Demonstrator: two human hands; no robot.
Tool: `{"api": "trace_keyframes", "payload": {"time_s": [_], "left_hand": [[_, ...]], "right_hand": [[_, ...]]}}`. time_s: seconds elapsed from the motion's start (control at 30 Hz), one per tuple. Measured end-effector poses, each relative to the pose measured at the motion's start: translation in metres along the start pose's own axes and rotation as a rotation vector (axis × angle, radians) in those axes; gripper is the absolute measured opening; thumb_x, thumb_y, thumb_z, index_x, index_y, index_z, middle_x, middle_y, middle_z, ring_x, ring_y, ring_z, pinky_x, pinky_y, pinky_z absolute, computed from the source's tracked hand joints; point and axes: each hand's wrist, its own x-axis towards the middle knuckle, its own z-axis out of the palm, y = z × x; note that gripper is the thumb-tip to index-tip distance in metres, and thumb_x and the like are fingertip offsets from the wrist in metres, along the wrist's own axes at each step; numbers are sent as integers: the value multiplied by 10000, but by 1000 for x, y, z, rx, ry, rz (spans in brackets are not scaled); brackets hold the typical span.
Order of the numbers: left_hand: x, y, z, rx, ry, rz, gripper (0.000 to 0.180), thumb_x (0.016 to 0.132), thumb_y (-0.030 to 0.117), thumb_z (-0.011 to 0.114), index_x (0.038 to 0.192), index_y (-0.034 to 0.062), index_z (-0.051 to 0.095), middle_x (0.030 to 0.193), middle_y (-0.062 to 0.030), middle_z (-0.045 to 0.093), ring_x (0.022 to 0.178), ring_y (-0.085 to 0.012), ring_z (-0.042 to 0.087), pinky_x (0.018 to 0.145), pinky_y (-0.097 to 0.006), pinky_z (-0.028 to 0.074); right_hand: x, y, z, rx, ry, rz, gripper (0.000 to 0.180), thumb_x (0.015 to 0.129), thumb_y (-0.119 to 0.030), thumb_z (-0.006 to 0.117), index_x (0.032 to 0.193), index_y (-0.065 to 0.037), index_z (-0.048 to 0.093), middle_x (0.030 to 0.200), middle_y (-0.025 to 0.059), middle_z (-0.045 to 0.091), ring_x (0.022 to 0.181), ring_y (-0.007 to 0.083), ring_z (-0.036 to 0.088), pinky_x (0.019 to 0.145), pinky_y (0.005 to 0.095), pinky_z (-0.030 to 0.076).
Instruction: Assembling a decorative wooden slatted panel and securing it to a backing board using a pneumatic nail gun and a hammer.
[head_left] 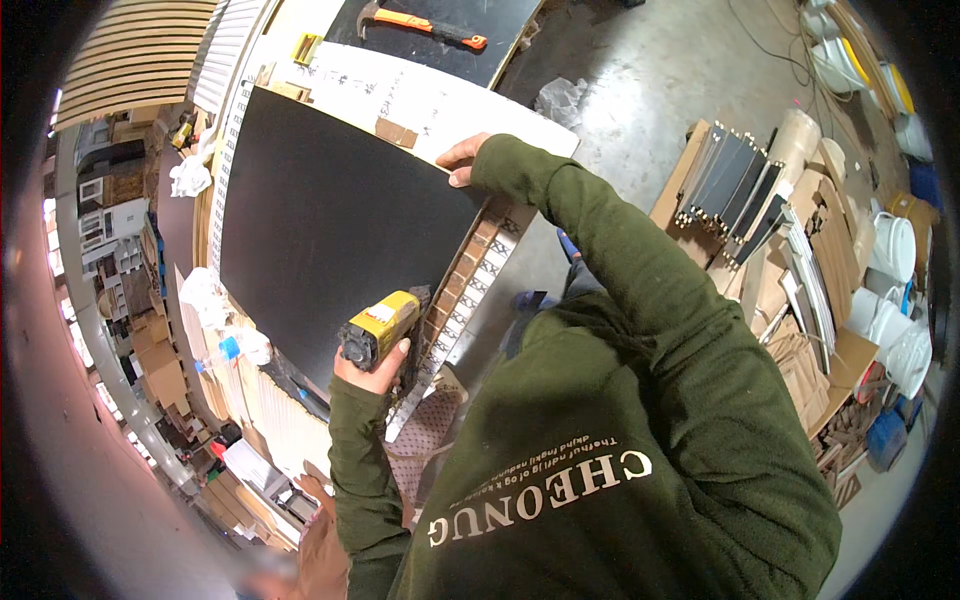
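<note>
A yellow and black nail gun (385,328) is gripped in my left hand (372,374), at the near edge of a large black panel (325,205). Its nose and the point where it meets the panel are hidden. My right hand (464,163) touches the panel's corner at the right, fingers stretched out and apart. Below the panel's right edge run brown wooden strips (471,263) and a patterned white strip (458,310). A small brown block (396,133) lies against the panel's far edge, on a white board (440,100).
Beyond the white board, an orange-handled hammer (422,25) lies on another black sheet (455,58). A small yellow object (306,48) sits near it. At the left are a blue-capped bottle (228,350) and crumpled white plastic (203,297). Dark strips (728,172) are stacked right; another person (322,550) is lower left.
</note>
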Motion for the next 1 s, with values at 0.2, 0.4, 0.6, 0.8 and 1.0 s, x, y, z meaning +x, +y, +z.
{"api": "trace_keyframes", "payload": {"time_s": [0.2, 0.4, 0.6, 0.8, 1.0], "left_hand": [[4, 5, 4, 117, 2, 62, 407, 720, 234, 702, 1016, -16, 579, 798, -95, 636, 550, -127, 584, 488, -254, 487], [8, 0, 2, 99, -4, 90, 392, 720, 242, 700, 1002, -9, 596, 815, -101, 643, 600, -134, 602, 541, -266, 499], [6, 8, 3, 118, 12, 17, 400, 713, 249, 704, 1002, -8, 598, 828, -99, 645, 634, -146, 609, 579, -272, 500], [5, 19, 6, 178, 32, 138, 371, 723, 230, 696, 988, -11, 599, 769, -88, 629, 560, -108, 578, 491, -248, 475], [2, 26, 9, 20, 44, 70, 366, 728, 227, 703, 986, -8, 593, 750, -65, 620, 521, -99, 557, 467, -246, 458]], "right_hand": [[-3, -2, -1, 52, -3, 25, 404, 779, -184, 630, 1175, -139, 561, 1135, 80, 586, 1038, 210, 546, 916, 306, 405], [1, 1, 0, 73, -8, 32, 404, 777, -182, 633, 1173, -144, 564, 1123, 68, 595, 1031, 201, 552, 909, 306, 414], [2, -4, 0, 29, -18, 75, 408, 775, -183, 637, 1175, -150, 563, 1129, 65, 592, 1030, 200, 553, 906, 307, 419], [1, 1, 0, 65, -19, 53, 409, 774, -191, 637, 1174, -156, 563, 1131, 55, 590, 1027, 203, 553, 900, 309, 420], [-2, -4, -1, -3, -3, 46, 387, 775, -226, 634, 1156, -182, 580, 1120, 56, 593, 1023, 219, 549, 901, 327, 412]]}}
